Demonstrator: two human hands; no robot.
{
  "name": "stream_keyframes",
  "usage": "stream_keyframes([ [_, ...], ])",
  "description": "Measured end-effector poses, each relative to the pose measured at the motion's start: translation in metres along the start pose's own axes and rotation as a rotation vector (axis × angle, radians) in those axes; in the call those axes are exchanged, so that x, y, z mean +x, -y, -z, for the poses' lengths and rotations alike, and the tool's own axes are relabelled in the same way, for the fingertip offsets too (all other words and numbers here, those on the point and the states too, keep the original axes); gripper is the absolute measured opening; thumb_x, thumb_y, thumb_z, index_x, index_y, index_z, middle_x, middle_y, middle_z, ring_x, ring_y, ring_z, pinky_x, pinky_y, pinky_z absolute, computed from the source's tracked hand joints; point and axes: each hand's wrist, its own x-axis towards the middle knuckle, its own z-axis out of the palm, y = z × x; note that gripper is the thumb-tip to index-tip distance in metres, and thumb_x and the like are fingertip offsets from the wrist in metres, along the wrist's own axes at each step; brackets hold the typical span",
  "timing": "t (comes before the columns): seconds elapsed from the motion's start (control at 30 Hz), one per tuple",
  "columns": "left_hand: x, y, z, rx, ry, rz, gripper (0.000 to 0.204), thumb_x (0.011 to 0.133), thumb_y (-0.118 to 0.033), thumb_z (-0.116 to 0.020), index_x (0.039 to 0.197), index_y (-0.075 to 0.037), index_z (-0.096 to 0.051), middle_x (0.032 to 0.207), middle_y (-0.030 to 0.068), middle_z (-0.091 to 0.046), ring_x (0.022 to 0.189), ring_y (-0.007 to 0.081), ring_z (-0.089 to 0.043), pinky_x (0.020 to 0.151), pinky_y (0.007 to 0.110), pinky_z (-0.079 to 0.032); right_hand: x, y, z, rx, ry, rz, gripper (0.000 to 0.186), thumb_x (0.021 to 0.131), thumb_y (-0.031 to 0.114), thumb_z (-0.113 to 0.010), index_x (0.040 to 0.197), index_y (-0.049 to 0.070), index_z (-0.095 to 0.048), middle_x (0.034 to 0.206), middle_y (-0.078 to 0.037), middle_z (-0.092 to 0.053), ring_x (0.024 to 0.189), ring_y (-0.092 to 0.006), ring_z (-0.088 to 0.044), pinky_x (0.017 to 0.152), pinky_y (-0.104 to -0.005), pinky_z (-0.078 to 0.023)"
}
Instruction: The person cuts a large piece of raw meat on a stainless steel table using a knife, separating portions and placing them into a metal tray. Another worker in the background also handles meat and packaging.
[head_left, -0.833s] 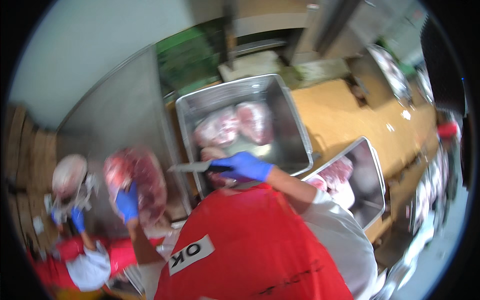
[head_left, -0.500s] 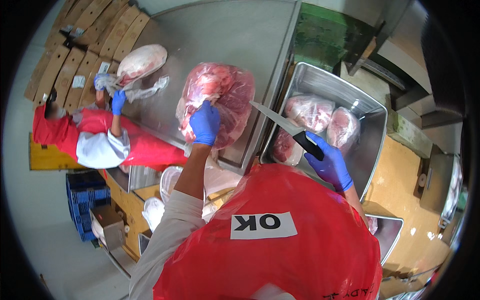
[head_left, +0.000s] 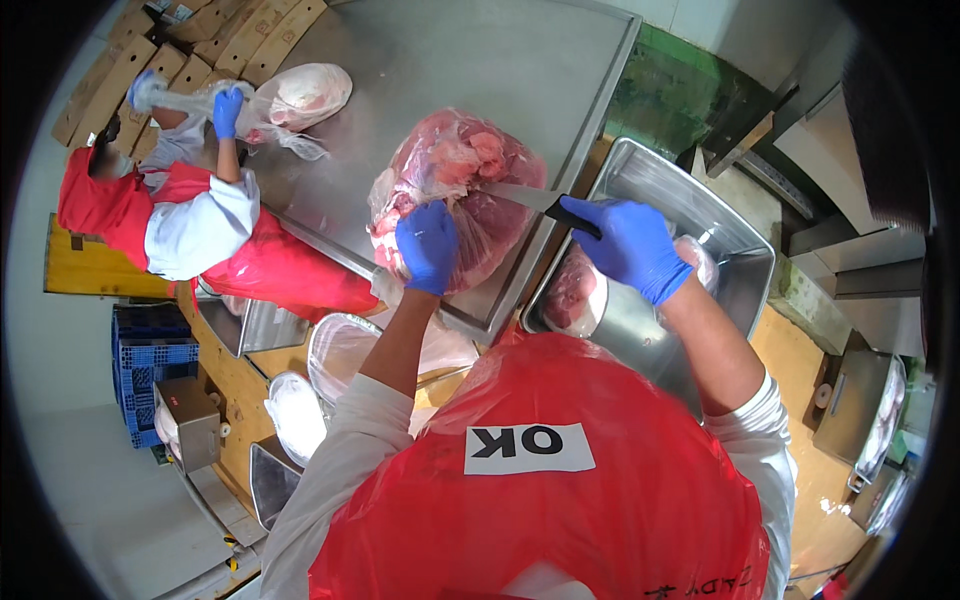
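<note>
A large raw cut of meat (head_left: 505, 235) lies on the steel table (head_left: 430, 50) in front of me, with clear plastic film clinging to parts of it. My left hand (head_left: 428, 246), in a blue glove, is closed at the near left edge of the meat, gripping the film or meat there; the fingertips are partly hidden. In my blue-gloved right hand (head_left: 630, 245) is a black-handled knife (head_left: 525, 196). Its blade points left and its tip meets the upper surface of the meat.
Right of the table, a deep steel tub (head_left: 765, 275) holds wrapped meat. At the far left a co-worker (head_left: 205, 225) in a red apron pulls plastic from another piece of meat (head_left: 312, 95). Cardboard boxes (head_left: 285, 40) stand behind; blue crates (head_left: 150, 350) stand at lower left.
My right hand has swung the knife leftward from over the tub, and its tip now reaches the meat. My left hand stays closed at the meat. The co-worker has stretched the plastic further away.
</note>
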Motion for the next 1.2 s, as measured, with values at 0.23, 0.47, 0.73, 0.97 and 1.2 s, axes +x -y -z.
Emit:
stream_keyframes([
  [0.23,0.013,-0.004,0.002,-0.126,-0.106,-0.060,0.011,0.092,-0.018,-0.064,0.085,-0.010,-0.064,0.078,0.0149,-0.065,0.072,0.0375,-0.065,0.065,0.051,-0.049,-0.020,-0.062,-0.122,0.786,-0.085,-0.110,0.048,0.101,0.019,-0.076,0.148,0.013,-0.065,0.113,-0.018,-0.078,0.092,-0.0100,-0.068,0.090,-0.0303,-0.056],
  [0.47,0.006,0.010,0.001,-0.057,-0.043,-0.021,0.005,0.089,-0.009,-0.065,0.084,-0.007,-0.065,0.076,0.0161,-0.064,0.071,0.0396,-0.064,0.065,0.050,-0.049,-0.041,-0.052,-0.074,0.214,-0.053,-0.036,0.054,0.098,0.027,-0.075,0.150,0.026,-0.063,0.098,-0.022,-0.076,0.083,-0.0407,-0.074,0.076,-0.0467,-0.060],
  [0.73,0.009,0.012,0.000,-0.152,-0.102,-0.076,0.002,0.087,-0.009,-0.065,0.086,-0.008,-0.065,0.075,0.0158,-0.062,0.068,0.0385,-0.062,0.062,0.048,-0.047,0.006,-0.040,-0.041,0.230,0.115,-0.066,0.047,0.097,0.028,-0.075,0.143,0.026,-0.068,0.100,-0.019,-0.076,0.085,-0.0417,-0.073,0.079,-0.0470,-0.060],
  [0.97,0.013,0.016,0.002,-0.308,-0.083,-0.026,0.006,0.091,-0.005,-0.061,0.086,-0.003,-0.063,0.074,0.0189,-0.058,0.065,0.0376,-0.061,0.060,0.045,-0.046,-0.005,-0.043,-0.152,0.792,-0.014,-0.262,0.055,0.101,0.027,-0.075,0.154,0.020,-0.060,0.114,-0.012,-0.079,0.097,-0.0104,-0.071,0.093,-0.0322,-0.056],
  [1.2,0.007,0.028,-0.007,-0.576,0.009,0.190,0.010,0.096,-0.006,-0.059,0.089,-0.002,-0.066,0.073,0.0124,-0.061,0.064,0.0258,-0.061,0.063,0.038,-0.049,-0.002,-0.038,-0.161,0.886,-0.011,-0.277,0.054,0.101,0.023,-0.075,0.153,0.016,-0.061,0.126,-0.010,-0.078,0.107,-0.0080,-0.067,0.099,-0.0301,-0.054],
])
